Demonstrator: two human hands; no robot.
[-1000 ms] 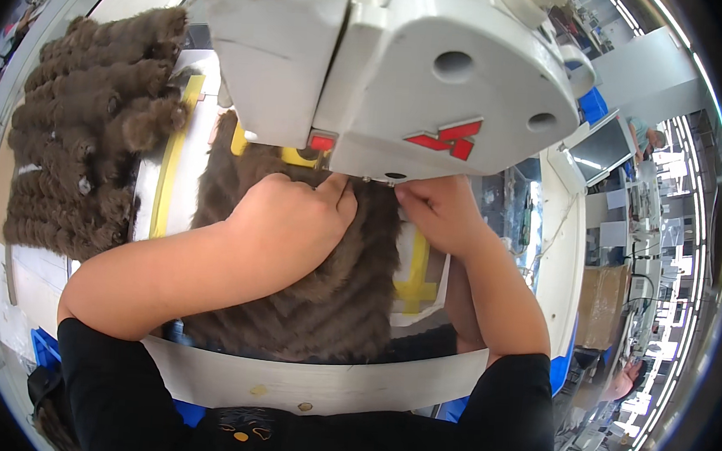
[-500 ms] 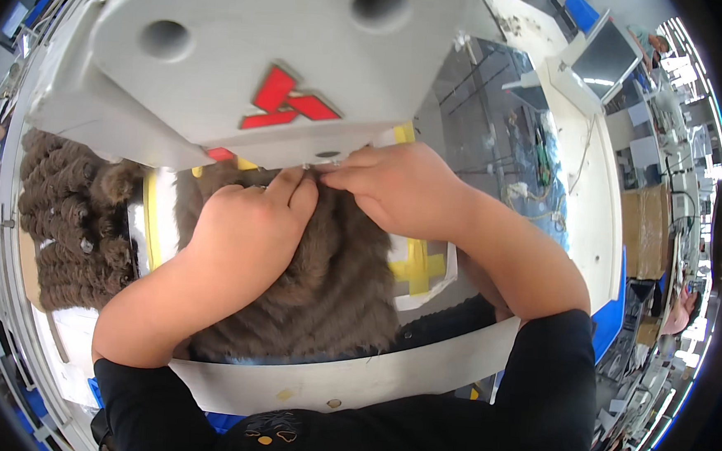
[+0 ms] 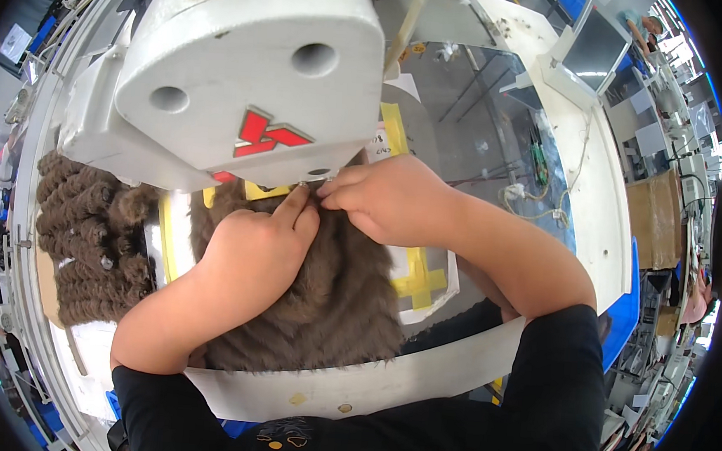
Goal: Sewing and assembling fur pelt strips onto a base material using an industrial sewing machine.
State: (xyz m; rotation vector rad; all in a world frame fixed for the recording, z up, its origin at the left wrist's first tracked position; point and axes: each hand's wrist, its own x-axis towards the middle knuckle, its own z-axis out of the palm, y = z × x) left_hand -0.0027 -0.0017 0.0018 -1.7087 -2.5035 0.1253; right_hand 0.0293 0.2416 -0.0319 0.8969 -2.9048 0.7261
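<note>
A brown faux-fur fabric piece lies under the white head of an industrial sewing machine. My left hand is closed on the fur's upper part, its index finger stretched toward the needle area. Just to the right, my right hand pinches the fur near its far edge, thumb and fingers together. Only a small gap separates the fingertips of both hands, close below the machine head. The needle and presser foot are mostly hidden by the head and my fingers.
A pile of rolled brown fur pieces sits at the left. Yellow tape marks the white sheet beside the fur. At right are a clear table cover, green-handled tool, loose cord, and a screen. Another person is far off, upper right.
The view has shifted, showing more of the machine's top. My left index finger now reaches out straighter. Both hands stay on the fur beside the needle area.
</note>
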